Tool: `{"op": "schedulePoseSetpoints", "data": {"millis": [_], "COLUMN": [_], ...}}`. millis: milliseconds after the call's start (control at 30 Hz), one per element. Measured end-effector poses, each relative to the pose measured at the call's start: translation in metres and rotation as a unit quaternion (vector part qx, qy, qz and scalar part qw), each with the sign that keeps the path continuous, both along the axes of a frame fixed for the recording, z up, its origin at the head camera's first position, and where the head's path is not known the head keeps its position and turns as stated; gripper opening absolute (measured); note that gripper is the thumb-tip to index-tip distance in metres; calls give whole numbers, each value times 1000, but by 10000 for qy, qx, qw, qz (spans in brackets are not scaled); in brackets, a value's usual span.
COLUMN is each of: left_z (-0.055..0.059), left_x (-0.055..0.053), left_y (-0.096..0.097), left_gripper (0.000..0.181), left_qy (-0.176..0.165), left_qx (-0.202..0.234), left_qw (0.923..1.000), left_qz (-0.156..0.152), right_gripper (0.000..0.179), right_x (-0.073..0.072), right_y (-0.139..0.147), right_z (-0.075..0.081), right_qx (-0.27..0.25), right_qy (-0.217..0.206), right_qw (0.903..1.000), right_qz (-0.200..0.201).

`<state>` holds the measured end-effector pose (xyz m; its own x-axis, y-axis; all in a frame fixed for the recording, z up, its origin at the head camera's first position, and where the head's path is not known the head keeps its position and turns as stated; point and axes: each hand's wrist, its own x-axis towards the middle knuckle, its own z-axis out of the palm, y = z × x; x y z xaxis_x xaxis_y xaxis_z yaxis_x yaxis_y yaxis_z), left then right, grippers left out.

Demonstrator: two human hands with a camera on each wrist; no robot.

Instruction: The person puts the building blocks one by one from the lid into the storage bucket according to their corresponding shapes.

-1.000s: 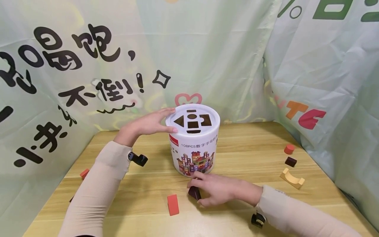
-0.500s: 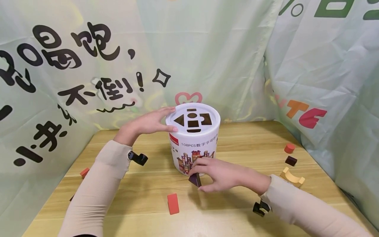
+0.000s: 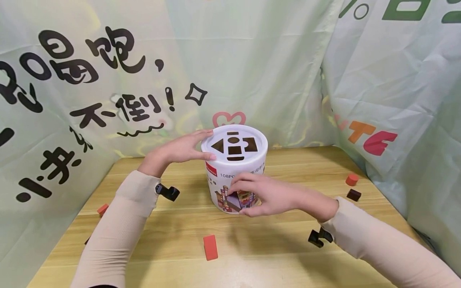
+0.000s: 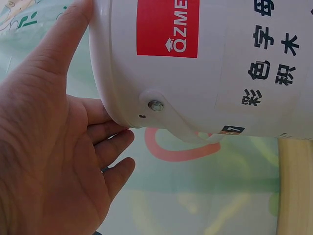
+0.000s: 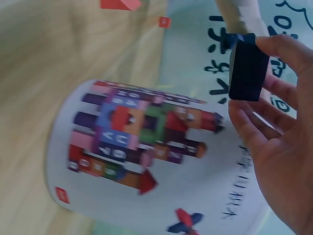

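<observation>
A white toy-block bucket [image 3: 225, 176] stands upright on the wooden table. Its lid [image 3: 219, 134] has triangle, circle, rectangle and notched-square holes. My left hand [image 3: 181, 149] rests against the left of the lid's rim, thumb and fingers spread apart; the left wrist view shows several fingertips at the rim. In front of the bucket, my right hand [image 3: 268, 194] pinches a dark purple triangular block [image 3: 235, 201] between thumb and fingers, lifted off the table. The right wrist view shows one dark flat face of this block [image 5: 248, 71]. A red block [image 3: 210, 247] lies nearer me.
To the right lie a red cylinder [image 3: 351, 179] and a small dark block [image 3: 353, 195]. Near my left forearm is an orange-red block [image 3: 102, 209], with a dark piece partly hidden by the sleeve. Printed cloth [image 3: 281, 80] hangs behind the table and along both sides.
My right hand has lifted the purple triangular block from the table and raised it before the bucket's front. The right sleeve now covers the yellow arch block. My left hand stays at the rim.
</observation>
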<state>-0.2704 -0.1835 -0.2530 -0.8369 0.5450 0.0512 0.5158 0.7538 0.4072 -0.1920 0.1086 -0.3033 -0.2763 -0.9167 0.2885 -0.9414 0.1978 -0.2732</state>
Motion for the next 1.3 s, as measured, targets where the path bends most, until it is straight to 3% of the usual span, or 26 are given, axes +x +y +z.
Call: {"op": "schedulePoseSetpoints", "data": {"millis": [300,633,900,1300], "left_z": [0,0,-1,-1], "left_x": [0,-1,0,-2], "left_y": [-1,-1,-1,-1], "left_gripper": [97,98,100,96], "left_qy": [12,32,26,60], "left_qx": [2,-41,-27,12], "left_qw": [10000,10000,10000,10000], "left_qz": [-19,-8,15,-63], "right_gripper": [41,43,42,46], "right_x": [-6,-28,-56,-91], "right_y": [-1,-9,-19,-32], "right_z": [37,62,75,79], "right_qx": [-478,-1034,-915,-458], "right_qy": [-454,-762,-896,-1417], "right_qw": [9978,9917,9906,9832], "right_qz": [36,-47,-487,-1054]}}
